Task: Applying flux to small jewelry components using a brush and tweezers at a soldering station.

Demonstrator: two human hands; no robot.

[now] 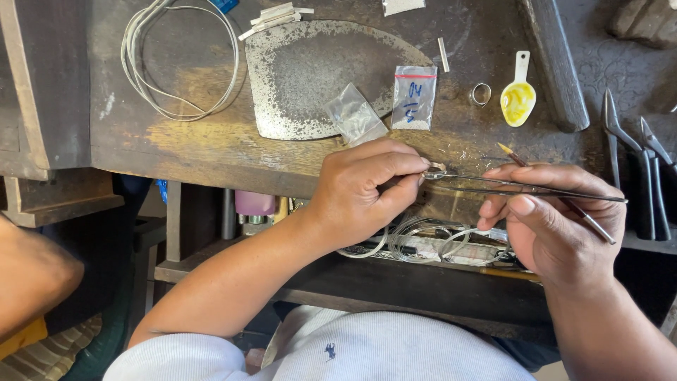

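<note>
Silver, small and round, the ring (436,169) sits at the front edge of the bench (211,148), and my left hand (367,187) pinches it between thumb and forefinger, pressed together on it, so it does not turn. My right hand (553,212) is at 3 o'clock from the ring. Its fingers are closed on long tweezers (522,185), and a thin brush (557,201) lies in the same hand, its yellow tip at 12 o'clock from my knuckles. I judge both tools are kept together so I need not put one down. The tweezer tips reach left and meet the ring; whether they grip anything tiny there I cannot tell, it is too small.

At 12 o'clock from the ring lie a small bag (414,97) with blue marks, a clear bag (355,114) and a worn metal plate (317,77). A second ring (480,94) and a white spoon (518,95) with yellow paste are at 1 o'clock, near enough for the brush. Pliers (638,162) lie at the far right, partly cut off. White wire (180,60) coils at 10 o'clock.

Below the bench edge, wire loops in a drawer (430,247) are half hidden by my hands. At 8 o'clock an arm of another person (32,279) is cut by the frame.
</note>
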